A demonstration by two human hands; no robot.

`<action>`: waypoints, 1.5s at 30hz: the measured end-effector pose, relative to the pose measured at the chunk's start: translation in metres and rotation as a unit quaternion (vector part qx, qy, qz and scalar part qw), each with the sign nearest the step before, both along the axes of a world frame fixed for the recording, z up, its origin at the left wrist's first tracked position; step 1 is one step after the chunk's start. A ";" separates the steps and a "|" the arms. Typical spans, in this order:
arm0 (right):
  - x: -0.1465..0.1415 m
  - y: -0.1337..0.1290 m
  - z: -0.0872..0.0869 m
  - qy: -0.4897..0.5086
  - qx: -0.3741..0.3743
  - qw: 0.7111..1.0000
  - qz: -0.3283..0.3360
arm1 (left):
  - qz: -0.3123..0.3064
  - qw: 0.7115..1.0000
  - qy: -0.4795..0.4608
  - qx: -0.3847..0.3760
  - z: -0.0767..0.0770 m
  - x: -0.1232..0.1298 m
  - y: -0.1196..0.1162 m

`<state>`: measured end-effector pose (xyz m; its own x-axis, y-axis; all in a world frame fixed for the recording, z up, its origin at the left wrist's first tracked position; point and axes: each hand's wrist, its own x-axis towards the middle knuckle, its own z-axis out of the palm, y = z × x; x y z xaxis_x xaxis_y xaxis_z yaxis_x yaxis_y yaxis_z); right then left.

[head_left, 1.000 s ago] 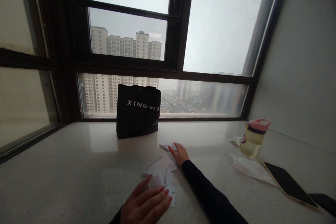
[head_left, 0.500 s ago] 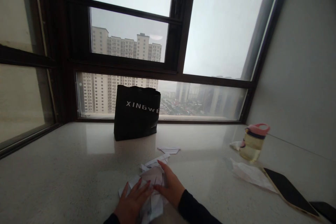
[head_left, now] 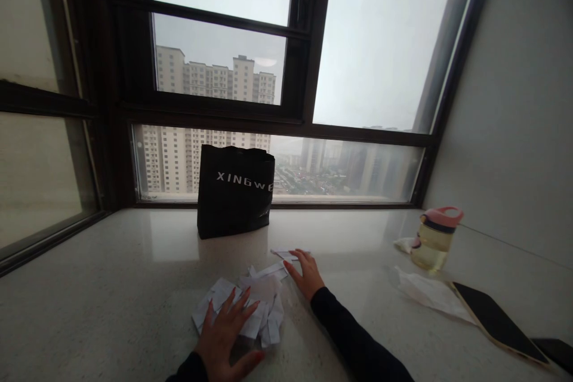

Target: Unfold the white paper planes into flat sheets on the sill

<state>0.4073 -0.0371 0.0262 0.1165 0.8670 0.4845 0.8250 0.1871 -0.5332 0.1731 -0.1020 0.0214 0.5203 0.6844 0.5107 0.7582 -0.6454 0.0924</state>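
Note:
A loose heap of folded white paper pieces (head_left: 271,316) lies on the speckled white sill top, low in the view. My left hand (head_left: 226,334) rests on the heap's near left side, fingers spread and thumb stretched out to the right. Beyond the heap, my right hand (head_left: 307,274) reaches to a separate folded paper strip (head_left: 284,255). Its fingertips touch or hover over the strip's right end, with thumb and fingers apart. The right fingers hide part of that strip.
A black bag (head_left: 235,194) with white lettering stands by the window. To the right are a drink bottle (head_left: 434,239) with a pink lid, a crumpled tissue (head_left: 434,295) and a dark flat phone-like slab (head_left: 499,319). Another dark object (head_left: 555,353) lies at the right edge.
My right hand has moved forward and right, off the heap, to the far paper strip. My left hand has spread its fingers over the papers, and the heap lies wider.

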 end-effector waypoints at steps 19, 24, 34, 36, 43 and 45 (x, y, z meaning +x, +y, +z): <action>-0.065 -0.055 -0.009 0.021 -0.036 0.991 0.129 | -0.025 0.990 -0.114 -0.075 -0.046 -0.007 0.024; -0.054 -0.047 -0.003 0.151 0.000 0.980 0.130 | -0.058 0.981 -0.182 -0.033 -0.042 -0.011 0.028; -0.048 -0.046 -0.001 0.078 0.042 0.984 0.153 | 0.050 0.981 -0.188 0.000 -0.032 -0.015 0.031; -0.050 -0.047 -0.005 0.045 0.049 0.991 0.114 | 0.131 0.982 -0.137 -0.026 -0.031 -0.012 0.025; -0.057 -0.055 -0.010 -0.025 -0.058 0.993 0.099 | 0.207 0.975 0.004 -0.080 -0.019 -0.008 0.011; -0.061 -0.058 -0.005 0.001 -0.066 0.987 0.149 | 0.192 0.977 0.011 -0.093 -0.017 -0.009 0.012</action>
